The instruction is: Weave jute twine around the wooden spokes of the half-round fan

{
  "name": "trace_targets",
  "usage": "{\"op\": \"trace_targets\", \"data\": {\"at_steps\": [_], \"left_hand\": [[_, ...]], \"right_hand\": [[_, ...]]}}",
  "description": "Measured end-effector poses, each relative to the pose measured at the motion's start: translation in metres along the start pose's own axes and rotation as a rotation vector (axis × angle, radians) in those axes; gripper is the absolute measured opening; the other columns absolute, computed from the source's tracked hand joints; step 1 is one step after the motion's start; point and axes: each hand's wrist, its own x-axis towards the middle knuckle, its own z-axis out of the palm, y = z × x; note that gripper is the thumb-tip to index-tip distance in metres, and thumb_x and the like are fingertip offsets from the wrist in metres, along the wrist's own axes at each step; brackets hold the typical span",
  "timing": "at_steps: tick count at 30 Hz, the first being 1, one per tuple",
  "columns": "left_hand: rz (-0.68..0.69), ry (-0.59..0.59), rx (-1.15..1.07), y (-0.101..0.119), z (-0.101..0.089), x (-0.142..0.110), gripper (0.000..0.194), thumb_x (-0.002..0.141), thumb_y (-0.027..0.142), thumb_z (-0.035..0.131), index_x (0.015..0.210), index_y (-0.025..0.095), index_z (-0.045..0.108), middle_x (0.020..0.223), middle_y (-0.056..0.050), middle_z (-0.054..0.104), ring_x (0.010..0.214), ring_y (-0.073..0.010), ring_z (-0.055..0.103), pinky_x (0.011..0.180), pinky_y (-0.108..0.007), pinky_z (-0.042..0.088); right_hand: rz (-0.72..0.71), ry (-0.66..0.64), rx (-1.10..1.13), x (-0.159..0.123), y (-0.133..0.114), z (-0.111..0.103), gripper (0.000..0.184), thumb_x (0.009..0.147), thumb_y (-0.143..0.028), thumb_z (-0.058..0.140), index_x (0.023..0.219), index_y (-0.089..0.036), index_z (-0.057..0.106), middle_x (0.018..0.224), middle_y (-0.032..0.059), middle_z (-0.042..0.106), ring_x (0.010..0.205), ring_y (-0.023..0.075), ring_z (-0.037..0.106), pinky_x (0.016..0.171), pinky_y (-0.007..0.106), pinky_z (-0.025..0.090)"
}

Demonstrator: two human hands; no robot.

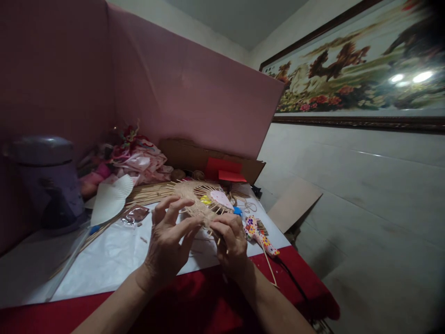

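A round woven piece of thin sticks and tan twine [186,189] is held up over the white sheet. Its stick ends poke out around the rim, and a pale pink spotted panel [221,199] sits near its middle. My left hand [170,236] pinches the near edge between thumb and forefinger, the other fingers raised. Close beside it, my right hand [231,239] has its fingers curled around the same edge, by a protruding stick end. To the right of that hand lies a flower-patterned hot glue gun [262,236].
A purple flask [48,185] stands at the left, beside a white pleated fan [111,199]. Behind are long thin sticks [148,191], pink fabric [142,160] and red paper [222,168]. A white sheet [100,264] covers part of the red tablecloth [194,297]. A black cord [294,276] crosses the right edge.
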Motion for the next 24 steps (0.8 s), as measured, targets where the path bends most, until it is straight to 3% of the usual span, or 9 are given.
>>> {"op": "trace_targets", "data": {"at_steps": [8, 14, 24], "left_hand": [[0.014, 0.002, -0.004, -0.0027, 0.0006, 0.0013, 0.013, 0.077, 0.011, 0.062, 0.076, 0.023, 0.067, 0.103, -0.006, 0.065, 0.110, -0.0262, 0.048, 0.092, -0.048, 0.039], [0.016, -0.071, -0.034, -0.0037, 0.0021, 0.0003, 0.014, 0.081, 0.011, 0.056, 0.080, 0.022, 0.063, 0.092, -0.003, 0.071, 0.100, -0.0235, 0.056, 0.086, -0.043, 0.042], [0.009, -0.033, 0.038, 0.0021, 0.0013, -0.0013, 0.013, 0.081, 0.010, 0.056, 0.083, 0.021, 0.063, 0.094, -0.003, 0.073, 0.080, -0.0190, 0.063, 0.080, -0.038, 0.044]], "right_hand": [[0.035, 0.009, 0.034, 0.0025, -0.0024, -0.0029, 0.030, 0.083, -0.006, 0.046, 0.107, -0.022, 0.056, 0.097, 0.0062, 0.059, 0.093, 0.0195, 0.054, 0.079, 0.039, 0.048], [0.044, 0.032, 0.074, 0.0028, -0.0027, -0.0014, 0.025, 0.085, -0.008, 0.049, 0.106, -0.021, 0.057, 0.097, 0.0064, 0.060, 0.094, 0.0190, 0.055, 0.081, 0.039, 0.048], [0.020, -0.005, 0.091, 0.0016, -0.0026, -0.0032, 0.030, 0.084, -0.007, 0.046, 0.110, -0.020, 0.055, 0.100, 0.0079, 0.060, 0.096, 0.0203, 0.054, 0.083, 0.041, 0.047]]}}
